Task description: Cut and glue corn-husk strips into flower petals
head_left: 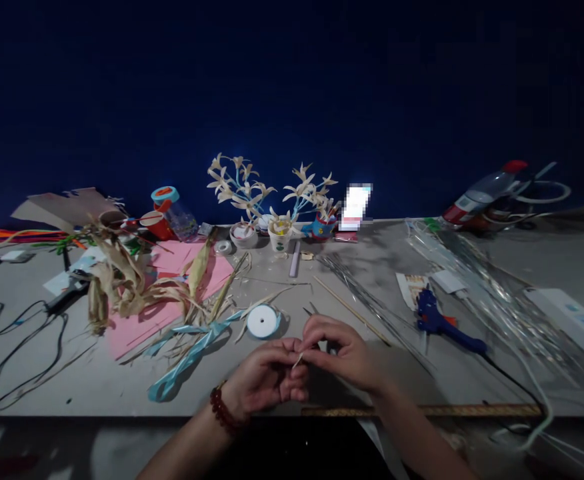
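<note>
My left hand (267, 379), with a beaded bracelet at the wrist, and my right hand (345, 348) meet fingertip to fingertip over the front of the table. Pinched between them is a small pale strip of corn husk (298, 361), mostly covered by the fingers. Both hands are closed on it. Just beyond the left hand lies a spool of light blue ribbon (263, 322). Dark pointed tips, perhaps of scissors (309, 310), show behind the right hand; the rest is hidden. Dried corn husks (122, 273) lie on pink paper (131, 331) to the left.
Husk flowers (242, 183) on blue stems stand in a white cup (280, 239) and a bowl at the back. A wooden stick (349, 309) and thin wires (367, 300) lie right of centre. Further right are a blue glue gun (447, 325) with its cord and a plastic bag (492, 287).
</note>
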The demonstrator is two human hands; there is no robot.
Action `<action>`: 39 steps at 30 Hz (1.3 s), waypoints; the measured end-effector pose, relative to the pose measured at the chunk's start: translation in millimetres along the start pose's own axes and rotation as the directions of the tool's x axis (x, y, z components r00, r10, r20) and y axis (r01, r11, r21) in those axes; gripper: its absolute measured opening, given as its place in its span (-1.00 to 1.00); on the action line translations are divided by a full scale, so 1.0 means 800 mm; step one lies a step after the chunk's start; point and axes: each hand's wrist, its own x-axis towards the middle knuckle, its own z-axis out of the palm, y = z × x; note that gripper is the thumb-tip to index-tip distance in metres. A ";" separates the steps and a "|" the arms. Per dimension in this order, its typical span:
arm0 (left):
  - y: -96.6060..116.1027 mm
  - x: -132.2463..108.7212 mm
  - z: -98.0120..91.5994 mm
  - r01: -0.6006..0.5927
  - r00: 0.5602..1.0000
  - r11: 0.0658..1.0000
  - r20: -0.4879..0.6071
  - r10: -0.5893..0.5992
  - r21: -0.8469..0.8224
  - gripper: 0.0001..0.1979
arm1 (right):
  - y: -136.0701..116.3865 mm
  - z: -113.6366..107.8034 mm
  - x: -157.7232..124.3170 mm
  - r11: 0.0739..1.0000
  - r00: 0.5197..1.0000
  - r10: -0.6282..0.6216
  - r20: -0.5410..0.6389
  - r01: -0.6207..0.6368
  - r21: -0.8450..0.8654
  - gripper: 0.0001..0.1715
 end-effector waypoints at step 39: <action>0.000 0.004 0.039 -0.170 0.521 -0.307 0.350 0.779 0.936 -0.86 | -0.002 0.033 -0.029 0.849 0.901 -0.230 -0.369 0.001 -0.528 -0.86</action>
